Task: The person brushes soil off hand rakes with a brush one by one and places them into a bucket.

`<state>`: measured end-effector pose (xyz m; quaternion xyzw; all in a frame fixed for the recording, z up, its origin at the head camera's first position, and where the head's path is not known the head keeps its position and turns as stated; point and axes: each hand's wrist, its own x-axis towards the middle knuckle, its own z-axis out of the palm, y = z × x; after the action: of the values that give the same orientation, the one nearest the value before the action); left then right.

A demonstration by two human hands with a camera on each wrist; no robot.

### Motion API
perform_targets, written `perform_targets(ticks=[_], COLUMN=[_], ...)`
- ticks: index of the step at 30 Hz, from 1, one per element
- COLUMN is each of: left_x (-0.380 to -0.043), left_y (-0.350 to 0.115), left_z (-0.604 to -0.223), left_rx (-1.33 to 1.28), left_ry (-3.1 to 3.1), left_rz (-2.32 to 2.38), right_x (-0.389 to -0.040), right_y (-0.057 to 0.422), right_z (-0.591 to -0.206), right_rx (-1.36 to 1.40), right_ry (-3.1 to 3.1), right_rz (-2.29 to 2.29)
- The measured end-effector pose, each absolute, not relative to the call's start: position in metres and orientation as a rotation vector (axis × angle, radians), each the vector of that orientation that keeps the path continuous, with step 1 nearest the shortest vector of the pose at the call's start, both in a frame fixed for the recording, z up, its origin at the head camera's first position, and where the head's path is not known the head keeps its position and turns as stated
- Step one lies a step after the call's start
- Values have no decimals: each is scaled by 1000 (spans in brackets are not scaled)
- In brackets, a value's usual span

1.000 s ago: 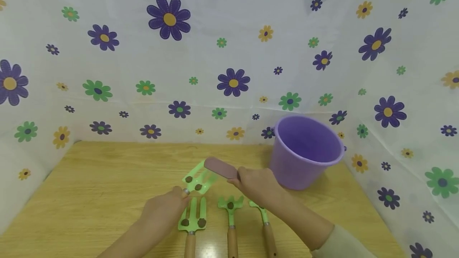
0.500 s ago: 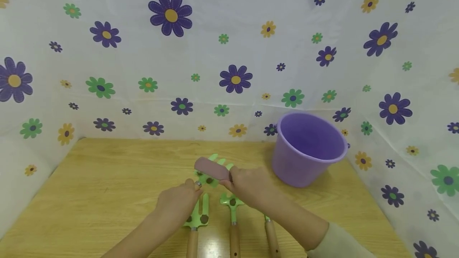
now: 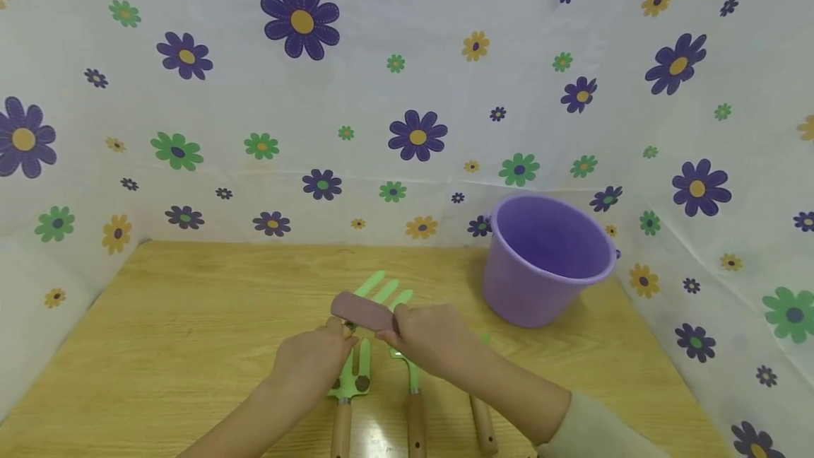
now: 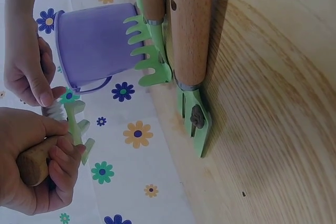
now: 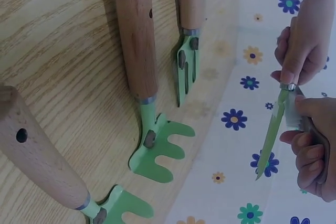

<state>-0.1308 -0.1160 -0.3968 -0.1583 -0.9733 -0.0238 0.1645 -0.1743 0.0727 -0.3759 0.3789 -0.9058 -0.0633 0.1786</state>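
My left hand (image 3: 311,362) grips the wooden handle of a green garden fork (image 3: 384,293), its tines pointing up and away. My right hand (image 3: 429,338) holds a scrub brush (image 3: 362,311) with a mauve back. In the right wrist view, the brush's pale bristles (image 5: 294,116) press against the fork near its metal collar. From the head, the brush hides the base of the tines. Below the hands, a second green fork (image 3: 350,384) lies on the table with dark brown clumps on it. Beside it is a small green hand rake (image 5: 157,150), also with a brown clump.
Another green rake (image 5: 123,205) with a wooden handle lies to the right, partly under my right forearm. A purple bucket (image 3: 524,288) stands at the back right of the wooden table (image 3: 210,302). Flower-printed white cloth (image 3: 356,90) encloses the back and sides.
The brush has moved left and slightly down over the held fork, from beside its tines to its base and neck. My left hand has shifted right and turned the fork, covering its brown clumps from view.
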Motion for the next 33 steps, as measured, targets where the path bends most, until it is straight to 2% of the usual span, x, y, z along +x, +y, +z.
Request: perform_targets(ticks=[21, 33], left_x=[-129, -126], left_y=[-120, -122], left_z=[-401, -405], left_rx=[-465, -435], left_ry=[-2812, -2831], left_rz=[-75, -118], right_x=[-186, -193], right_y=[77, 82], right_z=[-390, -396], right_rx=[934, 940], right_ry=[-2614, -2441], right_rz=[-56, -173])
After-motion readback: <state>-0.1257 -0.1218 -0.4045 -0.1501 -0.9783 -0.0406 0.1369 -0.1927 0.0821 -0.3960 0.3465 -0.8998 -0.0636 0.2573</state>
